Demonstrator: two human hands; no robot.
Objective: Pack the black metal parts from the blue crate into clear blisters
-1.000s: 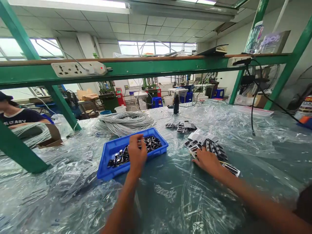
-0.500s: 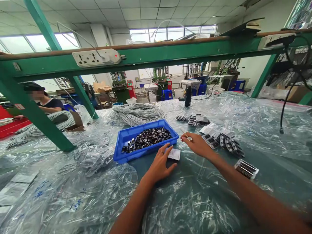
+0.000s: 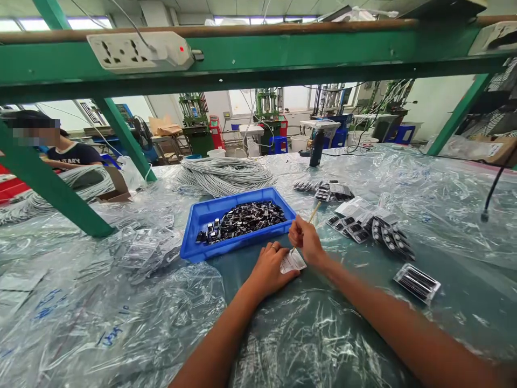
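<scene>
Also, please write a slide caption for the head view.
Left hand steadies a small packet; right hand grips a thin stick.

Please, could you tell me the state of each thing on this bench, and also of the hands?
Blue tray: partly filled with small parts.
Left hand: steadying white packet.
Right hand: closed around thin stick.
Cable coil: wound, lying down.
Black bottle: standing; lid unclear.
Clear packet: filled, lying flat.
Plastic sheeting: wrinkled, spread out.

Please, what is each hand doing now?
Left hand: partly open, fingers on the small white packet.
Right hand: closed around a thin stick.
</scene>
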